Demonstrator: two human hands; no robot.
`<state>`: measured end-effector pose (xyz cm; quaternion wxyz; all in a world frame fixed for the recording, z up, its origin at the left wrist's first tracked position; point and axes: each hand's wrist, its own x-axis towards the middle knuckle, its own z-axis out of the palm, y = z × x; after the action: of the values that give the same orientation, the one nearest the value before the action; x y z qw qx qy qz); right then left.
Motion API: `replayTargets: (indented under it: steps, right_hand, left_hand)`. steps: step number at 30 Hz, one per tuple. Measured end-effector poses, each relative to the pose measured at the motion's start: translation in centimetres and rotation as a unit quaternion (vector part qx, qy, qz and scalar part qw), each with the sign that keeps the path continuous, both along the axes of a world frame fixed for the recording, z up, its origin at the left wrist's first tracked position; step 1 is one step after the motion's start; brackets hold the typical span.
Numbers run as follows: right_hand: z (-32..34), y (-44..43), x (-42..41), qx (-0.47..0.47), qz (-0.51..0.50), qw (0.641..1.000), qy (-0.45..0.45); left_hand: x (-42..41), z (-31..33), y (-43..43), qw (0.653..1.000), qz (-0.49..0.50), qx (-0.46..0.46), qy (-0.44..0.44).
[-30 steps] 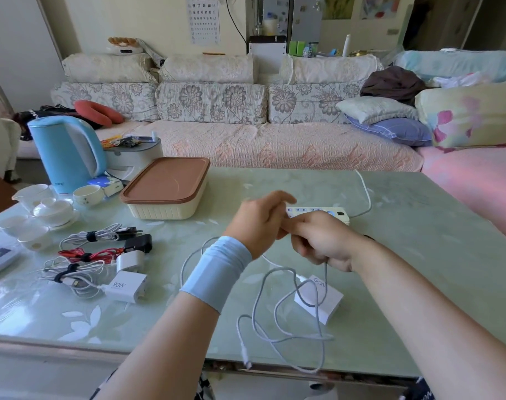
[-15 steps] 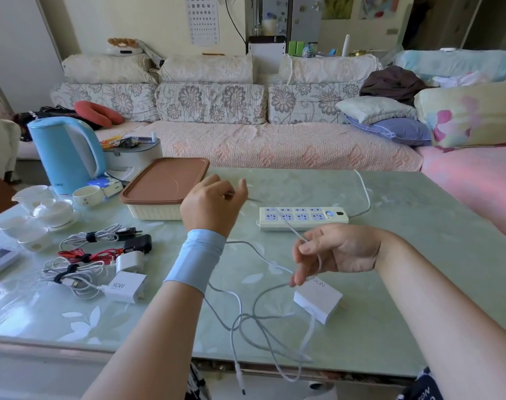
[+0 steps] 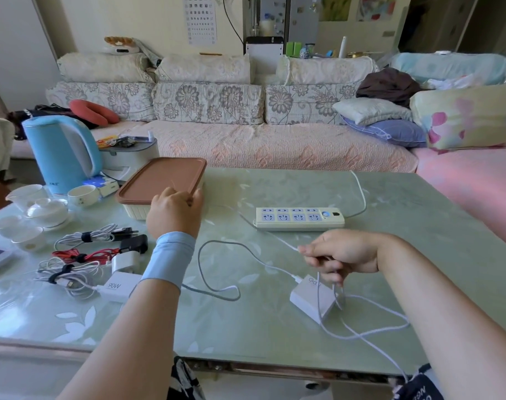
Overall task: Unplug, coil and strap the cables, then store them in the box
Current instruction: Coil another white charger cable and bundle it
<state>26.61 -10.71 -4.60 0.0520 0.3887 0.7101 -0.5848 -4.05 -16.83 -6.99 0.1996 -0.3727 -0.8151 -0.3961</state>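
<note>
We are coiling the cable [image 3: 198, 259]: left grip [image 3: 173, 215] pinches it, right grip [image 3: 342, 255] holds loops; next we should wind more.

Table: I see a pale green glass top [image 3: 419, 226] with a leaf pattern.
Kettle: blue kettle [image 3: 58, 151], upright near the table's far left corner.
Tea set: lidded white bowl [image 3: 47, 210], 1 cup [image 3: 83, 194] just beside the kettle, 2 small cups [image 3: 29, 239] along the left edge.
Sofa: floral sofa [image 3: 274, 145] beyond the far edge; I make out a red neck pillow [image 3: 93, 111] at its left end.
Pillows: 1 white pillow [image 3: 370, 109] on 1 blue pillow [image 3: 390, 132], at the right end of the sofa.
Wall: eye chart [image 3: 201, 18] behind the sofa.
</note>
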Motion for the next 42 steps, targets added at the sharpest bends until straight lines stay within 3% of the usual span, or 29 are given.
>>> replayTargets:
  steps: [4, 8, 11, 13, 15, 18, 21, 24, 29, 36, 42]
  right_hand:
    - [-0.3, -0.2, -1.3, 0.046, -0.028, 0.998, 0.037]
    - [-0.9, -0.9, -2.7, 0.071, -0.014, 0.996, 0.046]
    - [-1.1, -1.4, -3.4, 0.094, -0.027, 0.993, 0.058]
    - [-1.1, -1.6, -3.7, 0.106, -0.062, 0.989, 0.087]
    - [-0.9, -1.6, -3.8, 0.115, -0.088, 0.983, 0.111]
    - [-0.3, -1.7, -3.8, 0.138, -0.095, 0.982, 0.093]
    - [0.0, -1.6, -3.3, 0.131, -0.045, 0.99, -0.024]
    - [0.0, -1.3, -2.4, 0.139, -0.014, 0.984, -0.109]
    - [0.3, -0.3, -1.7, 0.18, -0.046, 0.978, -0.096]
    - [0.6, -0.5, -1.5, 0.181, -0.023, 0.943, -0.278]
    - [0.7, -0.2, -1.2, 0.198, -0.036, 0.937, -0.287]
  left_hand:
    - [1.8, -0.8, 0.7, 0.995, -0.036, -0.087, 0.043]
    - [5.9, -0.2, 1.4, 0.96, -0.274, 0.015, 0.062]
    - [9.6, 0.6, 0.7, 0.904, -0.426, -0.023, -0.039]
    - [11.0, 0.9, 0.1, 0.88, -0.454, -0.083, -0.115]
    - [11.3, 1.2, 0.0, 0.867, -0.449, -0.161, -0.145]
    - [11.4, 1.5, 0.2, 0.873, -0.402, -0.262, -0.091]
    - [10.9, 1.5, 0.5, 0.914, -0.312, -0.244, 0.082]
    - [9.4, 1.3, 0.5, 0.939, -0.255, -0.19, 0.134]
    - [9.4, 0.9, 0.3, 0.953, -0.267, -0.107, 0.097]
    - [10.8, 0.3, 0.6, 0.947, -0.301, -0.111, 0.038]
    - [10.9, 0.5, 1.0, 0.957, -0.276, -0.09, 0.0]
